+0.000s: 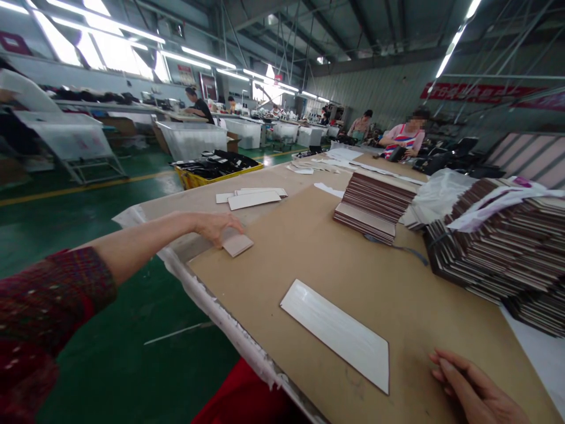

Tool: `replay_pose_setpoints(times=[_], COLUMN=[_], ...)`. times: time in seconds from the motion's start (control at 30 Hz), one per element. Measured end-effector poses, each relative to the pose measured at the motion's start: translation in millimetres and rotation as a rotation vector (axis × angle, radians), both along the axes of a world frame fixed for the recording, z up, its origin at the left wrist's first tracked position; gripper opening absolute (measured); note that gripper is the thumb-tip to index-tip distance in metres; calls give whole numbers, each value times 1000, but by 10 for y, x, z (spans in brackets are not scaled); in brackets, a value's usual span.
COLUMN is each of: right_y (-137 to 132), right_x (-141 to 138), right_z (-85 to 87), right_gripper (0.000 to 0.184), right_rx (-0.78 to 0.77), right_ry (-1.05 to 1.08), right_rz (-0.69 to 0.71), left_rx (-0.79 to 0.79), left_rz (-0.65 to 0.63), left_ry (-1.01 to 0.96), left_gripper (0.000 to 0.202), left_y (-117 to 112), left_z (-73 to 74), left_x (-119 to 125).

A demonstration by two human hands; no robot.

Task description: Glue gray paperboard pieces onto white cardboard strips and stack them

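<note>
My left hand (218,227) reaches to the table's left edge, its fingers curved around a small beige board piece (238,242), perhaps a short stack. Part of that piece is hidden under the hand. On the brown sheet in front of me lies a long white panel (338,335) with a thin dark edge and a shiny top. To the right of this panel my right hand (479,386) hovers at the lower edge of view, its fingers loosely bent and nothing visible in them.
Several pale strips (256,198) lie beyond my left hand. A tilted stack of brown-edged boards (373,206) stands mid-table, with larger dark-edged stacks (498,241) at right. A yellow crate (220,171) of black pieces stands beside the table. A person in an apron (404,141) works at the far end.
</note>
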State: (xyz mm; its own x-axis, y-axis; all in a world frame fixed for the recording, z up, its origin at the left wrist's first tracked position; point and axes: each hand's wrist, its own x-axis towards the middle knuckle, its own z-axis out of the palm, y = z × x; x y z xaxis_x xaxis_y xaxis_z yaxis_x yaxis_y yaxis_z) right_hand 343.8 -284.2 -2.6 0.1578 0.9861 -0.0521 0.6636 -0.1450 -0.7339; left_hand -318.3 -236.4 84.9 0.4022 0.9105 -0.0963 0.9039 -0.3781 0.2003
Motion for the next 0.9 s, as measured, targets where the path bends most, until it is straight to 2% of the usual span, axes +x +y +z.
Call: replay_pose_setpoints(times=[0.13, 0.23, 0.33, 0.4, 0.43, 0.47, 0.53, 0.6, 0.67, 0.73, 0.8, 0.9], right_y=[21, 46, -15, -153, -241, -329, -454, -483, -450, -416, -400, -364], right_x=[97, 139, -16, -281, -457, -652, -1051, -1377, -1575, -1656, -1662, -1559], right_z=[-74, -67, 82, 285, 410, 541, 780, 926, 960, 924, 879, 866], right_gripper=[59, 57, 51, 42, 38, 37, 48, 57, 65, 65, 60, 54], right_rx=[-9, 12, 293, 526, 590, 623, 621, 659, 667, 634, 605, 609], right_ry=[-52, -148, -230, -244, -250, -260, -294, -359, -410, -456, -487, -494], right_rz=[50, 92, 140, 234, 306, 394, 583, 749, 840, 860, 851, 828], left_rx=[24, 83, 166, 206, 218, 224, 233, 240, 243, 242, 236, 253], left_rz=[10, 22, 27, -1, -37, -86, -209, -316, -389, -427, -446, -473], left_ry=[11, 18, 21, 27, 34, 41, 46, 22, -17, -50, -68, -101], left_gripper=[61, 52, 43, 48, 52, 54, 54, 51, 49, 46, 46, 55], left_y=[-70, -152, -199, -208, -216, -233, -304, -416, -525, -588, -594, -542], left_z=[89, 238, 416, 499, 522, 532, 519, 483, 439, 401, 377, 385], left_x=[52, 92, 240, 488, 666, 874, 1340, 1784, 2133, 2366, 2496, 2528])
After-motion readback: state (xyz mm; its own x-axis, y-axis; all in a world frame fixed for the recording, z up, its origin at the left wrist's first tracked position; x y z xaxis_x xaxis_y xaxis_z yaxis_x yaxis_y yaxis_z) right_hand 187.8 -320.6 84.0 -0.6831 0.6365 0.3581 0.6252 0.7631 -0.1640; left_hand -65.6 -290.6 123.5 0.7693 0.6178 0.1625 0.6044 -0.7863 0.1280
